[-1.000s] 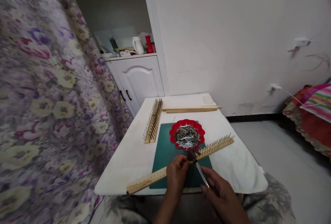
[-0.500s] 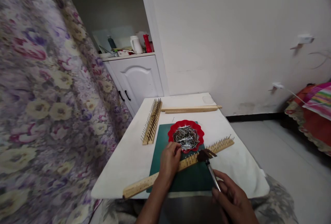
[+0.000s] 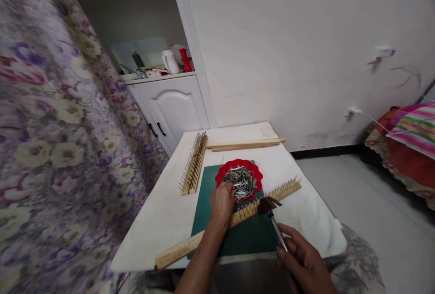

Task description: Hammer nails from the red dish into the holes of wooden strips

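My right hand (image 3: pixel 301 255) is closed around the handle of a claw hammer (image 3: pixel 277 231). The hammer's head lies over a long wooden strip (image 3: pixel 183 246) that runs diagonally across a green mat (image 3: pixel 244 239). Nails stand in the strip's right part, and small holes dot its left part. My left hand (image 3: pixel 222 201) is at the near left rim of a red scalloped bowl (image 3: pixel 220 174) full of loose nails (image 3: pixel 242 180). Its fingers are curled together at the nails; whatever is between the fingertips is hidden.
Wooden strips studded with nails (image 3: pixel 195 162) lie at the table's left. Plain wooden strips (image 3: pixel 244 144) lie along the back of the white-covered table (image 3: pixel 152 221). A floral curtain (image 3: pixel 68 149) hangs at left; a white cabinet (image 3: pixel 176 108) stands behind.
My left hand has moved slightly forward to the bowl's rim, its fingers now at the nails. My right hand keeps the hammer in nearly the same place. The camera view has shifted a little.
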Demonstrator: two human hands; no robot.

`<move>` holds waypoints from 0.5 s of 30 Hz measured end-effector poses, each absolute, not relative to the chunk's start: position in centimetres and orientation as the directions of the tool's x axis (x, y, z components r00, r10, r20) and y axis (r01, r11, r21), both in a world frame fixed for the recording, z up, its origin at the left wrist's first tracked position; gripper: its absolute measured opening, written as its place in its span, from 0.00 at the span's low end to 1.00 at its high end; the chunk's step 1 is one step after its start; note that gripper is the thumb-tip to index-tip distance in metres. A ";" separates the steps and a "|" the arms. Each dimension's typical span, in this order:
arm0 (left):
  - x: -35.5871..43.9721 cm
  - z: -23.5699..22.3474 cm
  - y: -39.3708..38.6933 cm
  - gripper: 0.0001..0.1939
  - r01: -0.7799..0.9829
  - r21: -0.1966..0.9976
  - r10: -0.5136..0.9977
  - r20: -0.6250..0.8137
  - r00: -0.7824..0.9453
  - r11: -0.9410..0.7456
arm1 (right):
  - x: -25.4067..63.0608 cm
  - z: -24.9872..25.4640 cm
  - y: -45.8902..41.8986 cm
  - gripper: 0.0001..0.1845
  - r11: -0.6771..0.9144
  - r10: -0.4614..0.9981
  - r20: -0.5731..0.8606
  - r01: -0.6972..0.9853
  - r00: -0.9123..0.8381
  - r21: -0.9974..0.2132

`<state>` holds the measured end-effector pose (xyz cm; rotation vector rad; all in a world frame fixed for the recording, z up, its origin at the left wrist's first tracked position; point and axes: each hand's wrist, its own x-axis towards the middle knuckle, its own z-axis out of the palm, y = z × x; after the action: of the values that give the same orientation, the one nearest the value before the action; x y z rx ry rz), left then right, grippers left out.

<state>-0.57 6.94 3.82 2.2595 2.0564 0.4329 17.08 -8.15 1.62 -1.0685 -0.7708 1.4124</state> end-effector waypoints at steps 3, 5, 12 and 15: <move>-1.5 4.6 5.7 0.08 0.938 0.317 0.968 0.242 0.060 -0.138 | 16.9 1.8 -8.1 0.26 -0.129 0.985 -0.160 -0.358 0.058 -0.925; -2.3 5.1 4.3 0.09 0.890 0.416 0.952 0.299 0.058 -0.185 | 16.8 2.0 -8.1 0.27 -0.122 0.988 -0.147 -0.344 0.049 -0.931; -3.5 5.9 -2.6 0.09 0.568 0.766 0.954 0.231 0.193 -0.301 | 15.8 2.5 -7.9 0.26 -0.088 0.992 -0.119 -0.401 0.052 -0.912; -2.8 5.7 -4.8 0.06 0.508 0.806 0.939 0.160 0.305 -0.303 | 15.3 2.4 -8.0 0.25 -0.087 0.993 -0.113 -0.404 0.043 -0.911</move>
<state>-2.78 -4.75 5.71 1.9305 1.2827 0.8562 15.25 -8.04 2.40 -0.9991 -0.8036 1.4022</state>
